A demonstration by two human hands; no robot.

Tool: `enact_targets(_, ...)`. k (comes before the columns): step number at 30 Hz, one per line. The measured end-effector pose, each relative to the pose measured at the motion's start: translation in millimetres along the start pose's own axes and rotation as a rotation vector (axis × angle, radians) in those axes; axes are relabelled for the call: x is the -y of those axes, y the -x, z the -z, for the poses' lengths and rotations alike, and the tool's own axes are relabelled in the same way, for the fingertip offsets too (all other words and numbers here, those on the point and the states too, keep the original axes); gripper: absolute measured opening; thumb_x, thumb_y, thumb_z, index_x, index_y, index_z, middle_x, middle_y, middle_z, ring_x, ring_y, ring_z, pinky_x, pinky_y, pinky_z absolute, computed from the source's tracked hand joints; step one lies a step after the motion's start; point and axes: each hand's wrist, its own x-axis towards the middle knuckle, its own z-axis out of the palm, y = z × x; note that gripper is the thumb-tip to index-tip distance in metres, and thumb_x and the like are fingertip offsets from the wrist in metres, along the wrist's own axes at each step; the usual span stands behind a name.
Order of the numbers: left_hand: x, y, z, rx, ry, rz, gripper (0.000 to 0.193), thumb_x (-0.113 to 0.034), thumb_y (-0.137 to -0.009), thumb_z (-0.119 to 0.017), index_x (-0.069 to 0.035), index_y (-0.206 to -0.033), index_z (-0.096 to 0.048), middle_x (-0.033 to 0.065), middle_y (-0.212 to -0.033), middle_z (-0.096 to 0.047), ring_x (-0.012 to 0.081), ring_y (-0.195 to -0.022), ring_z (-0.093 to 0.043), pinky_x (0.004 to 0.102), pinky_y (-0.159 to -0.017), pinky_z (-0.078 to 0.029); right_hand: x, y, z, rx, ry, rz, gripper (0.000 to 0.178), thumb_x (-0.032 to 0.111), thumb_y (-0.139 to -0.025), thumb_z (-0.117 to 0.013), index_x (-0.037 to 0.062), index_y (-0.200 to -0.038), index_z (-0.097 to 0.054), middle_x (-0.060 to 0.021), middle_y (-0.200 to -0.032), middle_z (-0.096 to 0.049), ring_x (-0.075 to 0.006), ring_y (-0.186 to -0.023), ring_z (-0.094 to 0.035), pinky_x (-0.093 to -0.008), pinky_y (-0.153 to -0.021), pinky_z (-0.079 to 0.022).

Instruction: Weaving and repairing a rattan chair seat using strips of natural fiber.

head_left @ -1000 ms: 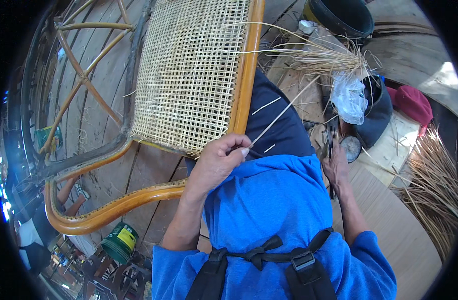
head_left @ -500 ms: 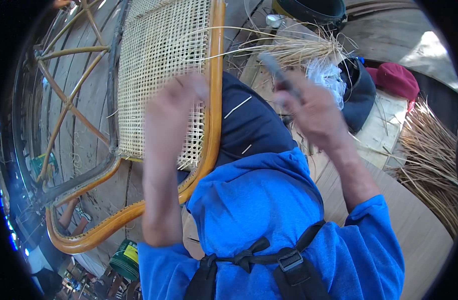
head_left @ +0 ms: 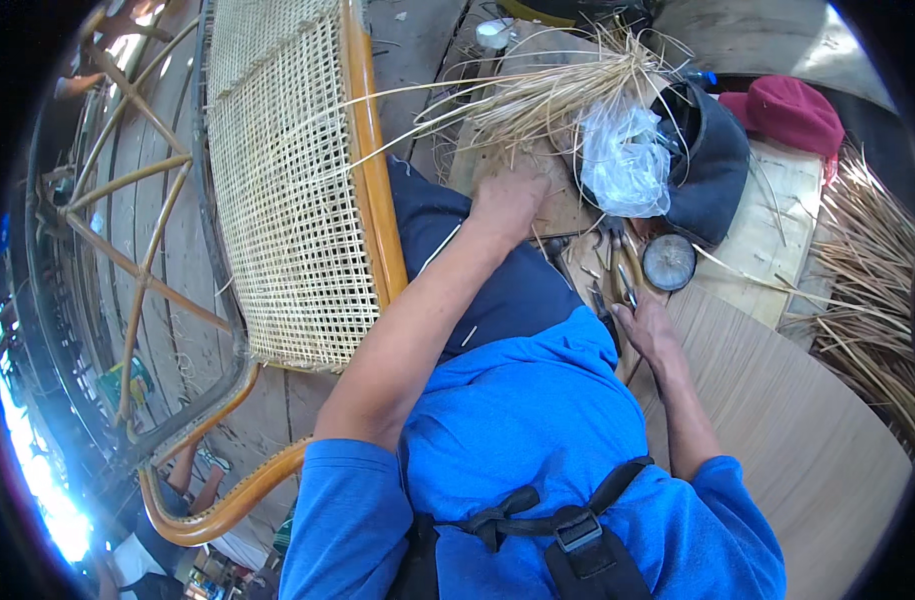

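Head view: left hand (head_left: 510,207) could tangle strands (head_left: 575,92) at its one o'clock by brushing them (its and right hand's (head_left: 652,328) grip: cannot tell).

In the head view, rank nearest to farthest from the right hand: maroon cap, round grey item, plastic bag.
1. Round grey item: just beyond the right hand.
2. Plastic bag: farther ahead, slightly left.
3. Maroon cap: farthest, ahead and right.
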Motion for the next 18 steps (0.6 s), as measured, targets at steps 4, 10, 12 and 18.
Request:
enact_targets(4, 13.1, -4.8, 0.9, -0.079, -0.007, 0.005, 0.011, -0.014, -0.074, -0.057, -0.008, -0.082, -0.062, 0.0122, -0.086, -0.058, 0.0327, -0.081, -0.059, 0.0422, -0.067, -0.048, 17.1, -4.0, 2.0, -0.011, -0.060, -0.084, 0.034, 0.026, -0.081, -0.060, -0.0025, -0.097, -0.053, -0.0275, -0.092, -0.059, -0.0422, -0.090, -0.056, -0.0474, -0.076, -0.044)
enact_targets(10, -10.4, 9.6, 34.3, 0.016, 0.153, 0.375, 0.025, -0.029, -0.079, -0.058, -0.005, -0.080, -0.066, 0.0170, -0.082, -0.064, 0.0350, -0.079, -0.062, 0.0426, -0.068, -0.049, 20.3, -21.6, 10.7, -0.051, -0.117, -0.089, 0.034, 0.028, -0.082, -0.056, -0.0026, -0.096, -0.053, -0.0292, -0.090, -0.059, -0.0425, -0.088, -0.058, -0.0488, -0.074, -0.044)
enact_targets(12, -22.0, 2.2, 23.5, 0.209, -0.036, 0.519, 0.037, -0.040, -0.077, -0.060, -0.004, -0.081, -0.068, 0.0201, -0.082, -0.065, 0.0350, -0.080, -0.064, 0.0416, -0.067, -0.051, 33.7, -16.5, 18.9, 0.024, -0.035, -0.052, 0.036, 0.030, -0.082, -0.055, -0.0035, -0.096, -0.053, -0.0301, -0.087, -0.059, -0.0435, -0.087, -0.058, -0.0496, -0.074, -0.044)
enact_targets(18, -20.2, 1.1, -11.2, 0.172, -0.032, 0.522, 0.028, -0.031, -0.076, -0.060, -0.004, -0.080, -0.068, 0.0185, -0.082, -0.066, 0.0337, -0.080, -0.065, 0.0417, -0.065, -0.051, 36.9, -9.0, 11.5, 0.039, -0.087, 0.017, 0.036, 0.030, -0.082, -0.055, -0.0036, -0.095, -0.054, -0.0298, -0.086, -0.059, -0.0433, -0.087, -0.058, -0.0492, -0.076, -0.044)
